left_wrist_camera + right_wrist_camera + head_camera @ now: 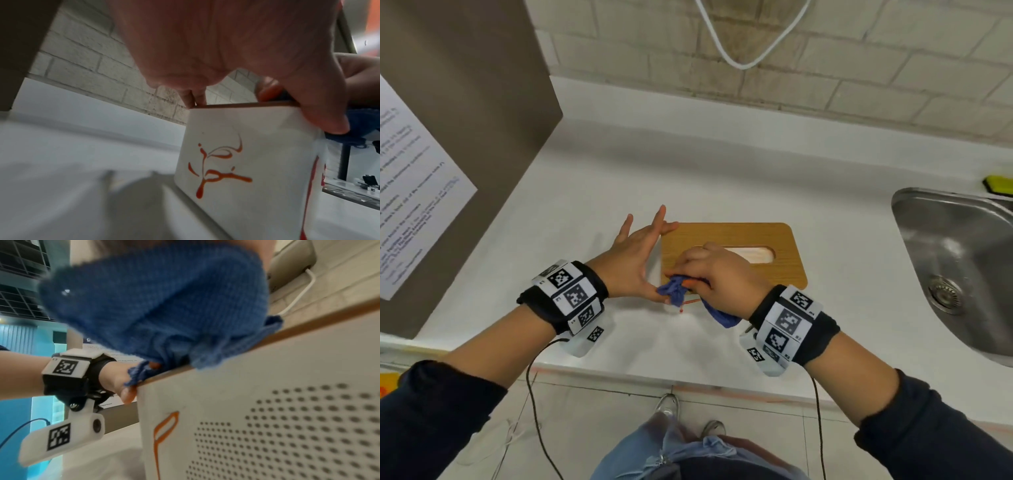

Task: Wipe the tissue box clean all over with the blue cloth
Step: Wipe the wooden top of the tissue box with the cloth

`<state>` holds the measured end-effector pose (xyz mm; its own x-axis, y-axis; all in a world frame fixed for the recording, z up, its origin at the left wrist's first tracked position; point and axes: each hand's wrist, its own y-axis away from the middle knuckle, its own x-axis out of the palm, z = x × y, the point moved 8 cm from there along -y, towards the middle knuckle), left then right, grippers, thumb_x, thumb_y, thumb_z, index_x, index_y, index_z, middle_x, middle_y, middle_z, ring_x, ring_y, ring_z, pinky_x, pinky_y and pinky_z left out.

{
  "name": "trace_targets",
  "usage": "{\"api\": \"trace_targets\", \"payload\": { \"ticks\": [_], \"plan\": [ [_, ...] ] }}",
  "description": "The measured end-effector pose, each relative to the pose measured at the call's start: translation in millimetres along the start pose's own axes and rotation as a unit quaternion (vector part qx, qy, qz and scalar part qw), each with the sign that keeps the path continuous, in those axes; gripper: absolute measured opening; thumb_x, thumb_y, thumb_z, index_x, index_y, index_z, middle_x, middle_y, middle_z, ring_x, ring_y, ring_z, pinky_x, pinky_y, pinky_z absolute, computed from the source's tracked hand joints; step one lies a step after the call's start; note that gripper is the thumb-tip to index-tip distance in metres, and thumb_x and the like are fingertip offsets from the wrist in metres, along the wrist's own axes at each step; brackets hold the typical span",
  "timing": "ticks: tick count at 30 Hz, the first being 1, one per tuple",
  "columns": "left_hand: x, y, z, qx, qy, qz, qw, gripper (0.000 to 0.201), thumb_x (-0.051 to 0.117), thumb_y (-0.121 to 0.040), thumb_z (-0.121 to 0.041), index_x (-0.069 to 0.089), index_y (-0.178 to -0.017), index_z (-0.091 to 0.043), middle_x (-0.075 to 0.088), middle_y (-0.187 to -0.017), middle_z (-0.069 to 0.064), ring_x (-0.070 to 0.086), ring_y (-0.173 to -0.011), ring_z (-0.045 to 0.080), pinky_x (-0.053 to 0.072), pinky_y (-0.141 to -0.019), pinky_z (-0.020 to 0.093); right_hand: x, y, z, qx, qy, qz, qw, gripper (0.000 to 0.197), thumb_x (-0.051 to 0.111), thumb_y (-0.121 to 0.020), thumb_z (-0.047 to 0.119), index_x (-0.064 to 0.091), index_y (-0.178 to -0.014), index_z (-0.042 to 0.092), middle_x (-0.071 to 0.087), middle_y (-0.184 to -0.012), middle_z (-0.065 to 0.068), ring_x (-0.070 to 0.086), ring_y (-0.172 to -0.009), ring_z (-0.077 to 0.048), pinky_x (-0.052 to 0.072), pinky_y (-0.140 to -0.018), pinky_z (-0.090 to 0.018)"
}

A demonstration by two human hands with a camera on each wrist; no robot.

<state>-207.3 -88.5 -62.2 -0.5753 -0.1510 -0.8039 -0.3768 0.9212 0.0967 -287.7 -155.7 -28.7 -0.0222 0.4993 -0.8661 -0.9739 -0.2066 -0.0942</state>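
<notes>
**White kitchen counter, tissue box being wiped at its near-left corner**

White countertop runs along a pale brick wall, seen from above by a person standing at its front edge.

At the middle of the counter stands the tissue box. Its lid is a wood-coloured rectangle with rounded corners and an oval slot. Its sides are white: the left end carries orange squiggle marks, and the near long side has a pattern of small grey dots with an orange outline beside it.

The blue cloth is bunched at the box's near-left corner, lying on the lid edge and hanging down over the near side. The right hand covers that corner, its fingers curled around the cloth and gripping it against the lid.

The left hand is flat against the box's left end, fingers straight and spread, fingertips reaching the far-left corner of the lid, thumb near the cloth at the front corner.

Both wrists wear black bands with white blocks printed with black square codes, and thin cables trail from them.

Further out, a brown cabinet panel with a printed paper sheet stands at the left. A steel sink sits at the right, with a yellow-green sponge behind it. A white cable loops down the wall.
</notes>
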Motion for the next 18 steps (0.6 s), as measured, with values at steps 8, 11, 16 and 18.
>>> {"api": "trace_targets", "payload": {
  "ticks": [8,11,16,18],
  "plan": [
    [-3,-2,0,-0.001,-0.010,-0.004,1.000,0.142,0.074,-0.048,-0.062,-0.032,-0.135,-0.026,0.022,-0.151,-0.006,0.007,-0.139,0.003,-0.018,-0.113,0.038,-23,46,-28,0.009,-0.037,0.050,0.998,0.025,0.057,-0.087,0.011,0.070,-0.105,0.024,0.069,-0.108,0.010,0.049,-0.080,-0.021,0.047,-0.073,-0.037],
    [-1,-2,0,0.000,-0.009,-0.007,1.000,0.142,0.076,-0.049,-0.059,-0.032,-0.135,-0.026,0.021,-0.151,-0.005,0.006,-0.138,0.001,-0.019,-0.113,0.038,-34,63,-44,0.054,-0.059,0.081,0.993,0.019,0.055,-0.089,0.016,0.070,-0.099,0.023,0.069,-0.100,0.009,0.057,-0.090,-0.014,0.047,-0.085,-0.042],
    [-5,0,-10,-0.025,-0.071,-0.001,0.997,0.137,0.070,-0.046,-0.071,-0.023,-0.138,-0.029,0.018,-0.153,-0.003,0.009,-0.141,0.012,-0.023,-0.109,0.045,-53,47,-32,0.087,-0.169,-0.059,0.980,0.019,0.044,-0.089,0.026,0.062,-0.092,0.019,0.059,-0.092,0.009,0.054,-0.090,-0.002,0.043,-0.085,-0.021],
    [-2,0,-27,-0.011,-0.138,-0.019,0.990,0.122,0.061,-0.049,-0.077,-0.004,-0.141,-0.031,0.018,-0.152,0.000,0.011,-0.141,0.018,-0.022,-0.107,0.051,-62,51,-35,0.137,-0.228,-0.134,0.955,0.014,0.047,-0.092,0.013,0.058,-0.091,0.022,0.057,-0.092,0.014,0.053,-0.087,0.007,0.040,-0.081,-0.015]
  ]
}}
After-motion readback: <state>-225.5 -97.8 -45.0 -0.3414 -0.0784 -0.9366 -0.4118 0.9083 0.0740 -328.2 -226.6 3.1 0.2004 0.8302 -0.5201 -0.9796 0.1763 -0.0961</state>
